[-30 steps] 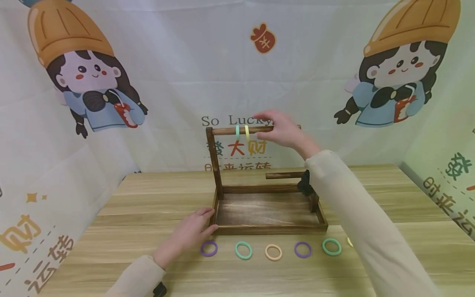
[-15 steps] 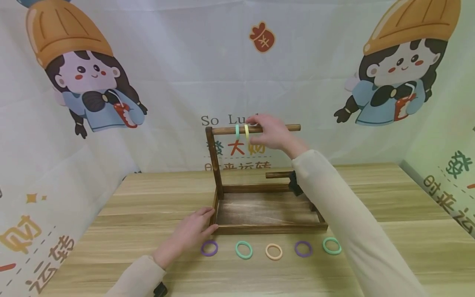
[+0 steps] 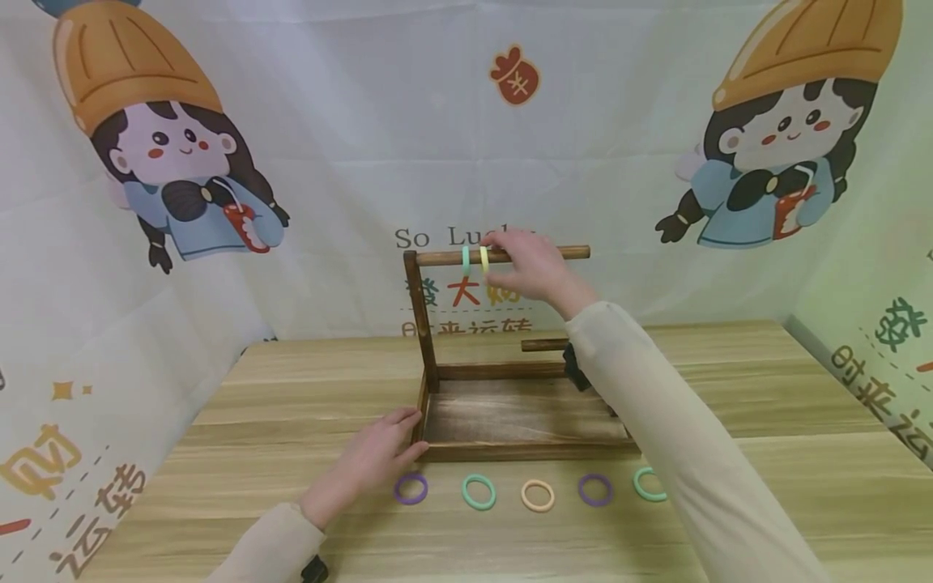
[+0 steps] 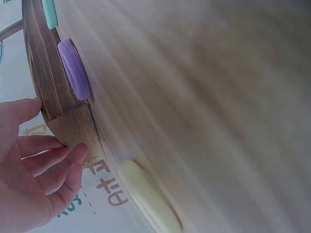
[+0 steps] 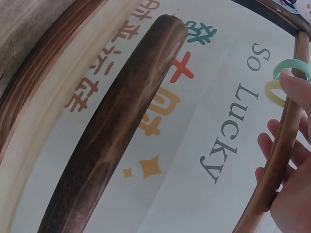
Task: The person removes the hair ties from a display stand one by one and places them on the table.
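Observation:
My right hand (image 3: 535,267) is at the upper bar (image 3: 572,252) of a dark wooden rack. Its thumb and fingertips are right at a yellow hair tie (image 3: 484,261) hanging on that bar, with a mint green hair tie (image 3: 466,260) just left of it. In the right wrist view, the thumb (image 5: 296,90) overlaps the yellow tie, while the other fingers spread behind the bar. My left hand (image 3: 372,453) rests its fingertips against the left side and front corner of the rack's tray base (image 3: 525,451); fingers are relaxed in the left wrist view.
A front row on the table holds a purple hair tie (image 3: 411,488), a green one (image 3: 479,491), a peach one (image 3: 538,495), another purple (image 3: 595,490) and green (image 3: 649,483). Near my left wrist lies a yellow tie (image 4: 148,196). A shorter lower bar (image 3: 543,345) juts leftward.
My right hand has moved left along the upper bar up to the yellow hair tie, which hangs in nearly the same spot. The left hand stays at the tray corner.

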Action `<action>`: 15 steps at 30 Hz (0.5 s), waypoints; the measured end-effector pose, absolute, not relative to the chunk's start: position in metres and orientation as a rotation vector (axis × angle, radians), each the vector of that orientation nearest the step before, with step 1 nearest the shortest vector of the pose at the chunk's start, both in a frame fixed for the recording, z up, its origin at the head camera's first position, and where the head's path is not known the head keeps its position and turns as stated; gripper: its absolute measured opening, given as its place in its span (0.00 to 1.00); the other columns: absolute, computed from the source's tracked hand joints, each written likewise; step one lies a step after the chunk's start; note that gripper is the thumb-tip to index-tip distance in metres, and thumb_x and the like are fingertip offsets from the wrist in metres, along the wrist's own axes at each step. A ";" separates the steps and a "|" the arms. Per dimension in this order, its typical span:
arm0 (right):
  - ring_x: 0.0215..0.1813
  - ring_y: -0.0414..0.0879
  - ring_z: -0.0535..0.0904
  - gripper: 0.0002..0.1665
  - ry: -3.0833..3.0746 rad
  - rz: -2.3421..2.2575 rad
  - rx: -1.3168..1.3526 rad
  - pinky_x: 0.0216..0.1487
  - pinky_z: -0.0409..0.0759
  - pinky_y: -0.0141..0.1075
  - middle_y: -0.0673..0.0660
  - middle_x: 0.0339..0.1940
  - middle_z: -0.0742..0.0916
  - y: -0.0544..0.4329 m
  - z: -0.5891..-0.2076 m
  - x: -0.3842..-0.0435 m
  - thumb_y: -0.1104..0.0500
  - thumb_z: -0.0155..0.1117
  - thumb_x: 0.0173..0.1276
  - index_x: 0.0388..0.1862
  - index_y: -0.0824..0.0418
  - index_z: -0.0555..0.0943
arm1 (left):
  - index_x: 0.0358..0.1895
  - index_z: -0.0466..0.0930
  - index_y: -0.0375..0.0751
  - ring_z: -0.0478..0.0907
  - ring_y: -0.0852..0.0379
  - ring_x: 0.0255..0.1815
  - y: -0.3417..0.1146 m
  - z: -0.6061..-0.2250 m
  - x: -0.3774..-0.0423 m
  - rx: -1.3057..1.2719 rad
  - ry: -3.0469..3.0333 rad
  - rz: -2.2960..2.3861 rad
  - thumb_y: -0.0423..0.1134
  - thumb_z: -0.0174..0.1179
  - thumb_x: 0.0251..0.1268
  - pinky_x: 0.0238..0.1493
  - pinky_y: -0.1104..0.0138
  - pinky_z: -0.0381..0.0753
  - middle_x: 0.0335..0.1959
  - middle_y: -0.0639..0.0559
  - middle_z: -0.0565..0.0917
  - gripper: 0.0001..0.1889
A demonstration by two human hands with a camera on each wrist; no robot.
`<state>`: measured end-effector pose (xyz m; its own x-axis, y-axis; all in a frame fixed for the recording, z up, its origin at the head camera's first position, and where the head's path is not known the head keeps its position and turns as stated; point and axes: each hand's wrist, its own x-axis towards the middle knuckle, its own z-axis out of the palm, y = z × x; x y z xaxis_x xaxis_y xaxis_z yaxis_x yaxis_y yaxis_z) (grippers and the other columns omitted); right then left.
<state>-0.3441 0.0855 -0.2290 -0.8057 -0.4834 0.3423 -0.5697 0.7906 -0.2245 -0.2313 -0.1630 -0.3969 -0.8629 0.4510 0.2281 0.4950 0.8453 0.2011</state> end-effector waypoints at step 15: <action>0.53 0.50 0.70 0.30 -2.673 0.453 0.814 0.54 0.66 0.45 0.56 0.54 0.76 0.089 -0.230 -0.344 0.51 0.61 0.58 0.59 0.59 0.69 | 0.53 0.70 0.27 0.71 0.41 0.50 -0.163 -0.399 -0.232 -0.745 -2.822 -0.358 0.45 0.57 0.58 0.50 0.54 0.71 0.53 0.37 0.72 0.26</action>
